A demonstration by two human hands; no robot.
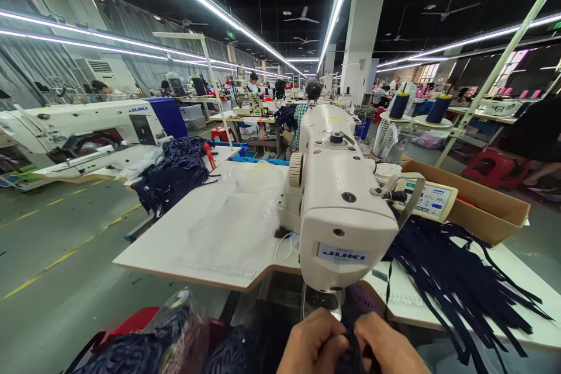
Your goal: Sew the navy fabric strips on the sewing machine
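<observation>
A dark navy fabric piece (348, 345) sits at the bottom edge of view, just below the needle end of one white sewing machine (337, 198). The left hand (313, 342) and right hand (390, 347) pinch it between them, fingers clenched on the cloth. A heap of navy strips (456, 280) lies on the table (210, 245) to the right; two thread cones (418, 106) stand behind.

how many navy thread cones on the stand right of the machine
2: one thread cone stands on the left, the other thread cone just right of it, both behind the sewing machine. More may be hidden.
</observation>
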